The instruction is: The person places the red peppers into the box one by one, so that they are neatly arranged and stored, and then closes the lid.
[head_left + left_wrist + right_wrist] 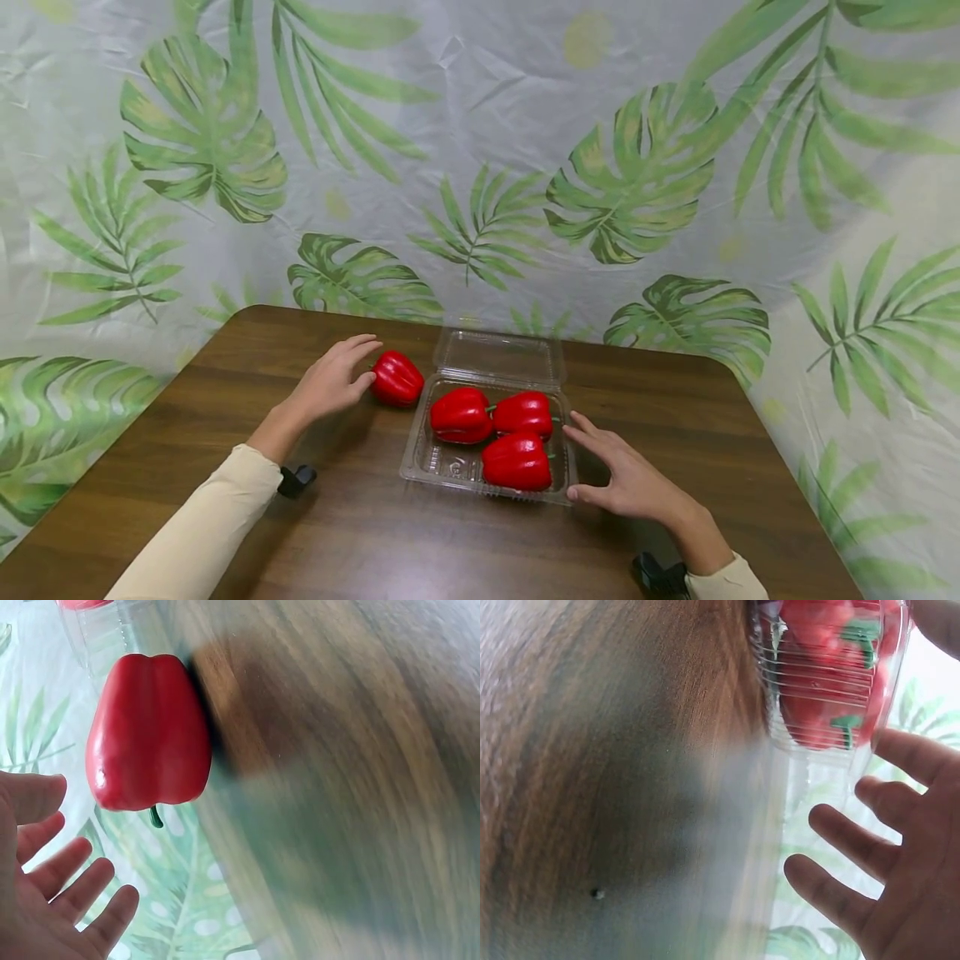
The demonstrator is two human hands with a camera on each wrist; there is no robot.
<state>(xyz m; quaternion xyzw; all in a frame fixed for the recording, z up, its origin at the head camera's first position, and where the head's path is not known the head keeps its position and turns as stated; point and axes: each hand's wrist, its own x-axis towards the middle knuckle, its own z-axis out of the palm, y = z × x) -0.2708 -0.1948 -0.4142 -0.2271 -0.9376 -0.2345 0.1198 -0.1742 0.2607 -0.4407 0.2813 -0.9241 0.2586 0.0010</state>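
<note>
A clear plastic clamshell container (450, 477) lies on the table with its lid (498, 357) folded back. Three red bell peppers with green stems sit inside: one at the left (461, 416), one at the back right (523, 414) and one at the front (517, 462). Just left of the container, a fourth bell pepper (397, 379) rests on the wood. My left hand (330, 382) reaches beside this loose pepper, fingers spread; the left wrist view shows a gap between fingers and pepper (148, 735). At the container's right side, my right hand (626, 475) has its fingers extended, fingertips right at the rim.
The brown wooden table (360, 533) ends at a back edge behind the lid. A hanging cloth (495, 125) printed with green leaves stands right behind it. Dark wrist straps (297, 482) sit on both forearms.
</note>
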